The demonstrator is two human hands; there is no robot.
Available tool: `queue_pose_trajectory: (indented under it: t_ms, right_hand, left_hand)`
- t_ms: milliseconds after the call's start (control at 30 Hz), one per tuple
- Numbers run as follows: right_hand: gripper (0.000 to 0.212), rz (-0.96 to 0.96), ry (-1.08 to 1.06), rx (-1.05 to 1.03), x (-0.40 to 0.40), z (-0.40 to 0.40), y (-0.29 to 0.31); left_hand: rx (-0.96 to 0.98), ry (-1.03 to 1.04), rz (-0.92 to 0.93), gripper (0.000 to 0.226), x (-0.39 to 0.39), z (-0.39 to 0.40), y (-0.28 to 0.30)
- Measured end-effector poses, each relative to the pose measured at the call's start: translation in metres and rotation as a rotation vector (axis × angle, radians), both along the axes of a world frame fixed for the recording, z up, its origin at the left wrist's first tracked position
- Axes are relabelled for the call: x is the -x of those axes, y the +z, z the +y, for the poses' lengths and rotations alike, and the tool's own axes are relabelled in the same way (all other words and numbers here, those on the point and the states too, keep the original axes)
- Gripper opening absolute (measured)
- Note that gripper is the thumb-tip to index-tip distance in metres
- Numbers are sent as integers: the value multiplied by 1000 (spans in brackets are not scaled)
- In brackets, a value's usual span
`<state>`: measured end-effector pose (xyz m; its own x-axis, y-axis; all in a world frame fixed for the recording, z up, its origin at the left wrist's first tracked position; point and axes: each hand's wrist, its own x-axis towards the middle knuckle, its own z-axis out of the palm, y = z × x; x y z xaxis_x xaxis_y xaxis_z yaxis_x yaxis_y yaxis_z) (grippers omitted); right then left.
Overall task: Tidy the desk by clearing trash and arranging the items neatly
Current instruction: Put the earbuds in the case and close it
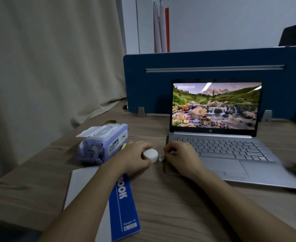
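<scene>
My left hand (135, 159) grips a small round white case (150, 155) just above the wooden desk (170, 206). My right hand (180, 158) is closed beside it, pinching a small white piece (161, 158) that sticks out of the case's right side. A purple pack of wet wipes (101, 144) with its white lid flipped up lies left of my left hand. A white and blue notebook (121, 206) lies under my left forearm.
An open silver laptop (222, 149) with its screen lit stands to the right, close to my right hand. A blue divider panel (213, 70) runs along the back of the desk. A beige curtain (47, 67) hangs along the left edge.
</scene>
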<state>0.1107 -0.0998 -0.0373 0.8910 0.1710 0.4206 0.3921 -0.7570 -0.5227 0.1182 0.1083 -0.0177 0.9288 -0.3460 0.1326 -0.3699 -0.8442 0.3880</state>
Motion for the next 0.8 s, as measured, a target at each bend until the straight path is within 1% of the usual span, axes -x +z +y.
queue_pose_trajectory:
  t_ms: [67, 133, 233, 367, 500, 633, 733, 800]
  right_hand:
    - [13, -10, 31, -11, -2, -2, 1]
    - [13, -14, 50, -4, -2, -4, 2]
    - [16, 13, 74, 13, 2, -4, -1]
    - [20, 26, 106, -108, 6, -6, 3]
    - [23, 53, 147, -162, 11, -8, 6]
    - [25, 61, 152, -165, 15, -8, 6]
    - [24, 63, 143, -173, 16, -7, 6]
    - [24, 63, 123, -160, 15, -6, 5]
  left_hand:
    - [21, -33, -29, 54, -2, 3, -6]
    - [85, -39, -60, 50, -4, 1, -9]
    - [254, -32, -101, 49, 0, -4, -10]
    - [455, -24, -100, 50, 7, -6, -12]
    - [509, 42, -53, 43, 7, -5, -14]
    - [636, 1, 30, 25, 5, -5, -16]
    - [664, -33, 57, 22, 5, -6, -17]
    - [643, -17, 34, 24, 4, -5, -17]
